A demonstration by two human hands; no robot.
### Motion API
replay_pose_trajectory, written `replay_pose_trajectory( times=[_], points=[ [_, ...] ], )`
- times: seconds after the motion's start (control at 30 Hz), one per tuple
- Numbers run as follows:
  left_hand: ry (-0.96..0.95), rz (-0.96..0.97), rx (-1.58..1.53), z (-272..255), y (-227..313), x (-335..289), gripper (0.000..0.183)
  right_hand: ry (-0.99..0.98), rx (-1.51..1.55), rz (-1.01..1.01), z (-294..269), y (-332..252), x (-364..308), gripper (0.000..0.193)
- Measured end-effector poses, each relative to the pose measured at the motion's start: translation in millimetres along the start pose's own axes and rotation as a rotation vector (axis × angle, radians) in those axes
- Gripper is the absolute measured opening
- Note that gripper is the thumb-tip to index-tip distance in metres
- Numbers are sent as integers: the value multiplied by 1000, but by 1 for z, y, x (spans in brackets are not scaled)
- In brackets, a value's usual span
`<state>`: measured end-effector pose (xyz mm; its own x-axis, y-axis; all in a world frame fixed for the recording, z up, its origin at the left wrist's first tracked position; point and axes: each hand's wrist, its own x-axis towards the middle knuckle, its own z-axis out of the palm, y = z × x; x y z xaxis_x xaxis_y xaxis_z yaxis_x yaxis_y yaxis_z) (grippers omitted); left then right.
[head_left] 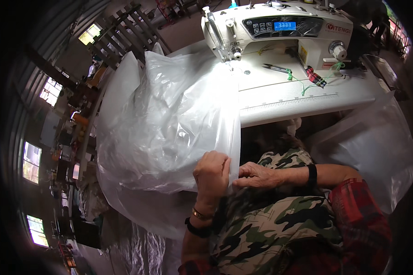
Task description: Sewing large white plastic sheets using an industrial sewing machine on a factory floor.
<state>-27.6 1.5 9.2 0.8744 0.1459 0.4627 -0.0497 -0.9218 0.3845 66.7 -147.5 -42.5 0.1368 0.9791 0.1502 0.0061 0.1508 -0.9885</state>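
Note:
A large sheet of translucent white plastic (142,133) lies bunched over the left side of the sewing table and hangs down its front. Its straight right edge runs from under the sewing machine's needle area toward me. My left hand (212,172) is closed on that edge, fingers curled over the plastic. Just right of it, my right hand (258,175) pinches the same edge from the side, thumb and fingers together. The white sewing machine (280,27) stands beyond, its lamp shining on the plastic and its display lit. Glare hides the presser foot and needle.
On the machine bed lie thread snips (276,68) with green thread and a dark red-and-black bundle (315,77). More translucent plastic (371,146) hangs at the right. A slatted wooden rack (119,34) stands at the back left. My lap, in camouflage cloth (280,224), is below the table edge.

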Motion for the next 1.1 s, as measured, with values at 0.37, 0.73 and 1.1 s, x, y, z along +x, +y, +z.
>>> replay_pose_trajectory(
  times=[0.37, 0.73, 1.1],
  points=[
    [-144, -216, -416, 8, -7, -13, 16, 89, -71, 50, 19, 5, 2, 27],
    [-27, -441, -425, 24, 3, -29, 16, -151, -596, 89, 12, -14, 1, 30],
    [74, -400, -502, 21, 19, -42, 37, 529, -1422, -219, -151, -20, 62, 34]
  ],
)
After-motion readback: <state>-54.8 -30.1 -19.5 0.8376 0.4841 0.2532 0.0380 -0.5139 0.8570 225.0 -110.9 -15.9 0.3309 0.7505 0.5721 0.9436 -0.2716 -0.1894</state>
